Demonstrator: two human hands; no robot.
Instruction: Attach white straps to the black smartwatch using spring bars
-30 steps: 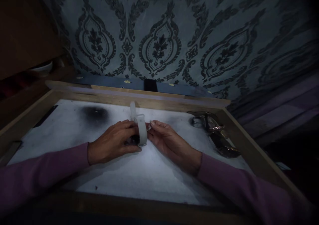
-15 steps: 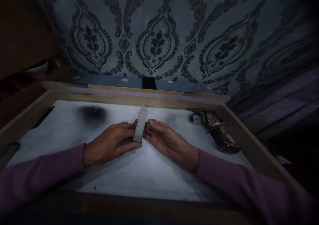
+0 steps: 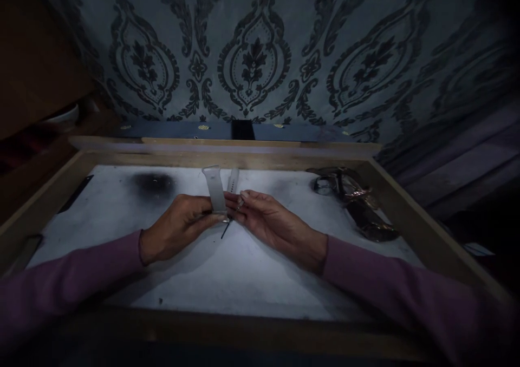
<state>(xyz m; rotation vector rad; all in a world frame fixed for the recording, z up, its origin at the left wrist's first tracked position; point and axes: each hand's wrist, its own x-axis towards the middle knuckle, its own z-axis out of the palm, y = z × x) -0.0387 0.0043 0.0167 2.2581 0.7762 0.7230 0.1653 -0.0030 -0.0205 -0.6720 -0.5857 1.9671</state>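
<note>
Tilted pale strap (image 3: pixel 217 191) leftward since earlier; pinched it in left hand (image 3: pixel 174 224), shiny bit (image 3: pixel 240 202) in right hand (image 3: pixel 280 226), over white surface (image 3: pixel 227 288), facing wallpaper (image 3: pixel 252 64).

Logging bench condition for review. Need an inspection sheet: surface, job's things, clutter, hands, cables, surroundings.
Surface: white base inside wooden frame; dark smudge far left.
Job's things: pale strap raised; punched strap end behind it.
Clutter: dark, shiny pile at right.
Hands: left hand grips pale strap; right hand pinches small item, too small to identify.
Cables: nothing seen.
Surroundings: patterned wall behind; dim light.
</note>
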